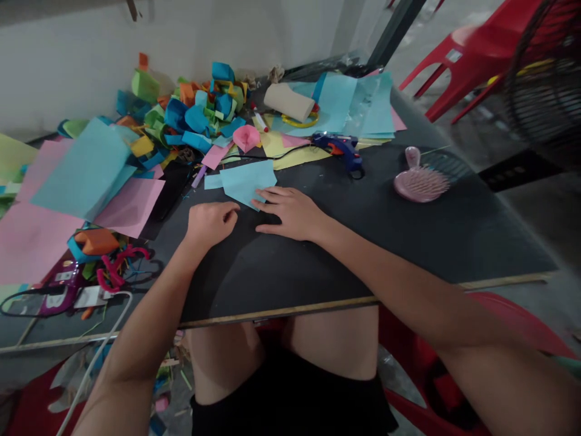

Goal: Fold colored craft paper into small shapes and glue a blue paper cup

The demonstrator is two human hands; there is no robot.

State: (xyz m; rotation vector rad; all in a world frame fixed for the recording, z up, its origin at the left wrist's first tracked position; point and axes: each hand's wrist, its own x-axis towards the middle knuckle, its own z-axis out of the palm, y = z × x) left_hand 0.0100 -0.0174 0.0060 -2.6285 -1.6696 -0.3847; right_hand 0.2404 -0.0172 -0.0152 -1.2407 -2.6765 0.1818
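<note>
Light blue paper [249, 175], lying flat on the dark bench [281, 272], in front of the person and between the reach of both hands. Upper edge fairly straight, lower part tapering toward a point (a narrow strip juts out at its left; joined or separate, cannot tell).

Right hand [290, 212]: palm down, fingers spread wide, tips resting on the paper's lower right part. Left hand [211, 224]: fingers curled in toward the palm, the hand just beside the paper's lower left edge, apart from it.

Close above the paper: a pink curled paper piece [246, 138] and a black cord running to a blue glue gun [342, 148]. A purple stick [198, 176] lies just left of the strip.

Farther back, a heap of folded paper pieces [195, 115] in blue, green and orange; a red-and-white marker [259, 119]; a cardboard roll [289, 102] near yellow-handled scissors [299, 123].

Left side: a large blue sheet [86, 169] overlapping pink ones. Right side: a pink hairbrush [422, 183], bristles up, well apart. Beyond the bench, a red chair [485, 45] and a dark fan [549, 85].
</note>
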